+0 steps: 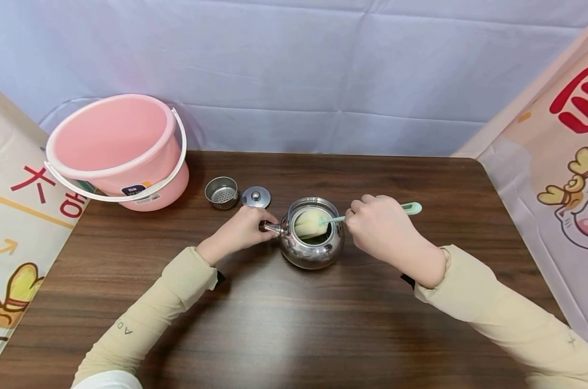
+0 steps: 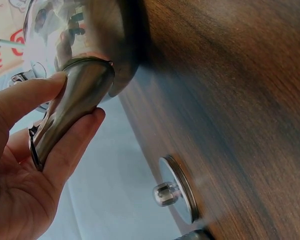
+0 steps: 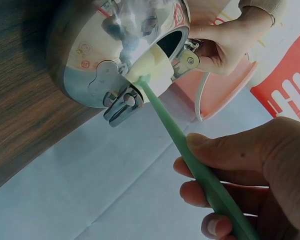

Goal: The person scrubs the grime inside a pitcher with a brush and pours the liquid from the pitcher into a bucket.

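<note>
A shiny steel teapot point(image 1: 312, 251) stands lidless on the table. My left hand point(image 1: 245, 229) grips its spout point(image 2: 77, 95), thumb on one side and fingers on the other. With my right hand point(image 1: 386, 229) I hold the green handle point(image 3: 177, 132) of a sponge brush. Its pale yellow sponge head point(image 1: 309, 223) sits in the teapot's mouth, partly hidden by the rim. Close behind my left hand lies the round metal lid point(image 1: 256, 198), knob up; in the left wrist view the lid point(image 2: 179, 190) appears below the spout.
A steel strainer cup point(image 1: 222, 193) with a perforated bottom stands left of the lid. The pink bucket point(image 1: 169, 186) with a white handle is at the table's back left. A pale cloth backdrop point(image 1: 294, 81) hangs behind the dark wooden table point(image 1: 294, 335).
</note>
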`<state>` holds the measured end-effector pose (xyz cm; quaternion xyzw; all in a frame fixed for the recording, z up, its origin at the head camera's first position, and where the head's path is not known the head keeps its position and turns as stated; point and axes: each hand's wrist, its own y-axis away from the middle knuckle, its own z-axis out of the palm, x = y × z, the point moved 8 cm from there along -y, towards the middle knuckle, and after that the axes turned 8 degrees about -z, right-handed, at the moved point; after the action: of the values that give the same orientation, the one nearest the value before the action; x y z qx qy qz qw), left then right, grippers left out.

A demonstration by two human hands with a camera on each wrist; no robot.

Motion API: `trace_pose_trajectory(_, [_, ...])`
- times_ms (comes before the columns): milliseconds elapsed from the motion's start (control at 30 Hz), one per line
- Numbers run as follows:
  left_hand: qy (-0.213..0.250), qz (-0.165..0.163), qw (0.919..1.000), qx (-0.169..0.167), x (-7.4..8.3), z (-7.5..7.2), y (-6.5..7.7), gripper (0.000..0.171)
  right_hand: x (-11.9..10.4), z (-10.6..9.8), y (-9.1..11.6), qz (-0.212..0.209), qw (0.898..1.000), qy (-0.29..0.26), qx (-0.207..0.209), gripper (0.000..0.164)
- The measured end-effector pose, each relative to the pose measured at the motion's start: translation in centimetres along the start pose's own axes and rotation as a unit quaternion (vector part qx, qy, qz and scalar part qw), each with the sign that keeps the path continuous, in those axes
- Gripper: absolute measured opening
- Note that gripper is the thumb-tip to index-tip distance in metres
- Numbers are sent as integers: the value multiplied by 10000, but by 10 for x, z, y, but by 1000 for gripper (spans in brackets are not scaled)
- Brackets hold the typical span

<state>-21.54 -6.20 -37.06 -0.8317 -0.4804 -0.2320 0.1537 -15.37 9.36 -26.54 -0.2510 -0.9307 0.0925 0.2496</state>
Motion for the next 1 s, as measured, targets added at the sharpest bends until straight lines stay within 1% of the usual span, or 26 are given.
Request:
trace_pose_trajectory(267, [18, -54, 10000, 22, 0, -1, 0, 12, -1, -3, 4, 33, 9999, 12, -143, 25])
trace_pose_trajectory(533, [61, -146, 9999, -5, -2, 1, 0, 11, -7, -10, 6, 47, 9999, 4, -136, 25])
trace_pose_trajectory(833, [69, -134, 9999, -28, -1, 1, 0, 12, -15, -13, 5, -98, 9999, 46, -101, 26])
trace_pose_trajectory(1000, [53, -124, 9999, -34, -1, 1, 0, 12, -20, -12, 3, -236, 9997, 80, -7, 23])
